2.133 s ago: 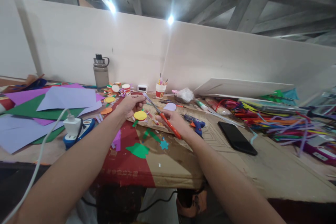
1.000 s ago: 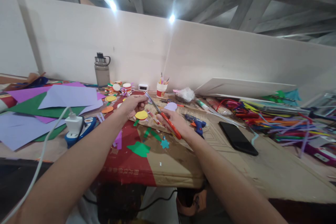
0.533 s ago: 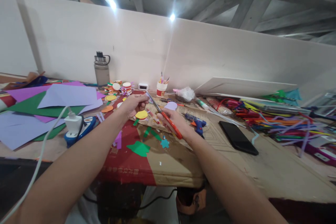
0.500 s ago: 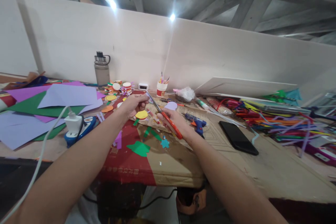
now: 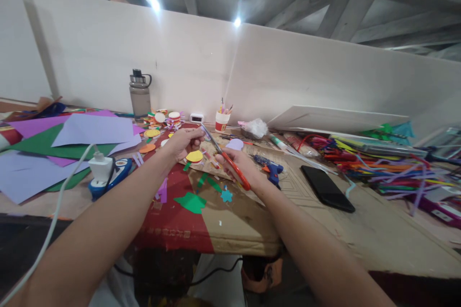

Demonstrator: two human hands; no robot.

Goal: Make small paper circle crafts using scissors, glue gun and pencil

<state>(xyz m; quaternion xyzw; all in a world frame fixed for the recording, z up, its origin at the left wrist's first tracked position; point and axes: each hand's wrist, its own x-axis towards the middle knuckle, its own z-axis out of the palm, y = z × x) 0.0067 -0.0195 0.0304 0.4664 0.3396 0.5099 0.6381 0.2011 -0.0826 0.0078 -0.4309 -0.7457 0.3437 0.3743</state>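
Observation:
My right hand (image 5: pixel 240 167) is closed round the red handles of a pair of scissors (image 5: pixel 226 159), whose blades point up and left toward my left hand (image 5: pixel 183 142). That hand is pinched shut right at the blade tips, on something too small to make out. Both hands hover over a cardboard sheet (image 5: pixel 237 216) on the table. Under them lie a yellow paper disc (image 5: pixel 194 156), a green paper cut-out (image 5: pixel 190 202) and a small teal star (image 5: pixel 226 196).
Coloured paper sheets (image 5: pixel 65 140) and a white plug on a blue power strip (image 5: pixel 104 173) lie left. A grey water bottle (image 5: pixel 140 95) and a pencil cup (image 5: pixel 221 121) stand at the back wall. To the right are a blue glue gun (image 5: pixel 271 169), a black phone (image 5: pixel 327 188) and pipe cleaners (image 5: pixel 378 165).
Both hands have stayed almost in place, with the scissor blades still at the left fingertips. The camera has tilted up slightly.

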